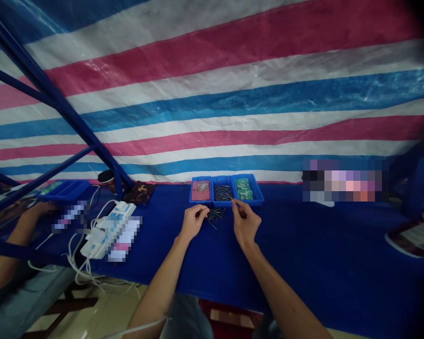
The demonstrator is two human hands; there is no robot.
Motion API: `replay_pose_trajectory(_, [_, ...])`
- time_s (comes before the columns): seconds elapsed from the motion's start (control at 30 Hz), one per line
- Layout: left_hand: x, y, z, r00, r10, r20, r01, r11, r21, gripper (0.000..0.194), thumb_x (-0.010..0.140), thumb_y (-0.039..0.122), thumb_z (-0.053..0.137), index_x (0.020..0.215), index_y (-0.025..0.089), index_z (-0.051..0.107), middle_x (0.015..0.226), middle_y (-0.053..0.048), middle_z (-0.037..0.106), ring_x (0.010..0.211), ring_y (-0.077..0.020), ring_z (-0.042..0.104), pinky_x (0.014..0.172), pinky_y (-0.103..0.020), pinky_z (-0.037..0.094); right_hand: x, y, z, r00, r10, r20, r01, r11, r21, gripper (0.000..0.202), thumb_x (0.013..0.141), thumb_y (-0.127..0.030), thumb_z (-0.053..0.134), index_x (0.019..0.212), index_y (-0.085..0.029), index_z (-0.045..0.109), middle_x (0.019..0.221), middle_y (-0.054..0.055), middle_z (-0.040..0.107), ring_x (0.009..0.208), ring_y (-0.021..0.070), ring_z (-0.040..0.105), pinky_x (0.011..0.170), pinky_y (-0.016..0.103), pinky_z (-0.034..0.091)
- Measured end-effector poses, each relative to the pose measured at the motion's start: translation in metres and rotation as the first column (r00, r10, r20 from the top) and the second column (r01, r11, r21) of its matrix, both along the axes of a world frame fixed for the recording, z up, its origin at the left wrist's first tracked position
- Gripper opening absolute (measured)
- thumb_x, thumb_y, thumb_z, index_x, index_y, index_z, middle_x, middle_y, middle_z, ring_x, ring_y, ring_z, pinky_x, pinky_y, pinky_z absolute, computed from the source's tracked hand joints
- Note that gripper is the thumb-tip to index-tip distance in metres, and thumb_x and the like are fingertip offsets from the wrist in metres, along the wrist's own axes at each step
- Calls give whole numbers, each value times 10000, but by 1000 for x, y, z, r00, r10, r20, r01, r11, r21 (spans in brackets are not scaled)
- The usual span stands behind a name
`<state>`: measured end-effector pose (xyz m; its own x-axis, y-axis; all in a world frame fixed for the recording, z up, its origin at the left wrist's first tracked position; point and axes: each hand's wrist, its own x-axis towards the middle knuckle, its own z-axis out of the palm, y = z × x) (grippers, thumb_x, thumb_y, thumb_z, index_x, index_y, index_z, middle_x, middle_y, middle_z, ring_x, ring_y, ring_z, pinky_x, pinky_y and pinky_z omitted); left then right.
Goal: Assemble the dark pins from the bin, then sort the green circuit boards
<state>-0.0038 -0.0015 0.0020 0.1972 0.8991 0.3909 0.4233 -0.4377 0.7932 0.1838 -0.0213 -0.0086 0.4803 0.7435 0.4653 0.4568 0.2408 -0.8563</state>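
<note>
In the head view, a blue divided tray [254,189] stands on the blue tabletop before me. Its middle compartment holds many dark, thin metal pieces [223,192] that look like screws or nails. More of these dark pieces [216,214] lie loose on the table in front of the tray. My left hand [193,221] is at the left side of the loose pile, thumb and forefinger pinched together. My right hand [246,223] pinches at the front edge of the middle compartment. Whatever is between the fingertips of either hand is too small to make out.
The tray's left compartment has a pink card [200,190], the right one green-and-white packets [243,189]. To the left lie a white power strip [108,230] with cables and a dark brown packet [140,192]. Another person's hand [38,210] rests farther left. A round container [415,233] stands right.
</note>
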Motion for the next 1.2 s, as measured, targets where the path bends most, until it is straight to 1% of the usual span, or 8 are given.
replay_pose_trajectory(0.07, [0, 0, 0, 1000, 5, -1, -5, 1000, -5, 271, 929, 348, 574, 789, 149, 692, 699, -20, 673, 629, -134, 582, 641, -228, 431, 2, 5, 0, 998, -31, 54, 38, 992, -121, 460, 958, -521, 477, 1148, -172, 709, 548, -20, 564, 478, 130, 493, 550, 247, 388])
replay_pose_trajectory(0.13, [0, 0, 0, 1000, 14, -1, -14, 1000, -5, 283, 930, 359, 570, 786, 148, 691, 698, -20, 671, 626, -133, 577, 634, -227, 426, 4, 9, 0, 993, 20, 117, 3, 982, -189, 476, 968, -511, 452, 1248, -187, 662, 552, -21, 583, 489, 141, 526, 573, 251, 398])
replay_pose_trajectory(0.2, [0, 1, -1, 1000, 21, -3, -21, 1000, -2, 291, 932, 366, 567, 784, 148, 691, 695, -19, 671, 621, -132, 573, 628, -227, 424, 6, 8, 0, 984, 93, 152, -66, 982, -174, 460, 977, -494, 442, 1229, -181, 664, 566, -16, 590, 501, 142, 536, 594, 252, 408])
replay_pose_trajectory(0.27, [0, 1, -1, 1000, 21, -8, -21, 1000, -2, 294, 933, 371, 565, 791, 147, 693, 693, -18, 672, 619, -132, 574, 627, -229, 426, 8, 3, 0, 962, 195, 189, -169, 974, -149, 412, 977, -481, 450, 1096, -182, 708, 572, -10, 583, 506, 138, 530, 591, 251, 404])
replay_pose_trajectory(0.4, [0, 1, 0, 1000, 20, -15, -20, 1000, -6, 298, 938, 381, 559, 821, 145, 699, 695, -21, 673, 623, -136, 580, 630, -232, 432, 8, -8, 1, 818, 479, 318, -419, 875, -241, 279, 941, -427, 541, 876, -221, 716, 585, -17, 595, 531, 130, 543, 553, 247, 355])
replay_pose_trajectory(0.5, [0, 1, 0, 1000, 27, -7, -27, 1000, -2, 298, 942, 373, 552, 821, 143, 699, 685, -18, 666, 614, -131, 573, 627, -228, 429, 5, -12, 3, 697, 593, 404, -478, 803, -355, 198, 909, -397, 609, 836, -238, 702, 609, -32, 615, 551, 123, 559, 543, 244, 306])
replay_pose_trajectory(0.83, [0, 1, -2, 999, -6, -43, 6, 1000, 1, 306, 954, 370, 533, 813, 146, 687, 678, -14, 657, 614, -125, 580, 622, -222, 424, -4, -8, -2, 583, 614, 532, -418, 788, -452, 91, 892, -337, 674, 899, -258, 717, 738, -11, 699, 650, 147, 627, 568, 244, 297])
replay_pose_trajectory(1.2, [0, 1, -1, 998, -22, -56, 23, 1000, 2, 309, 957, 380, 524, 813, 155, 678, 675, -12, 651, 609, -129, 582, 633, -230, 433, -4, -9, -4, 568, 624, 537, -420, 781, -463, 113, 936, -315, 606, 924, -270, 710, 775, 10, 717, 697, 178, 667, 597, 252, 349])
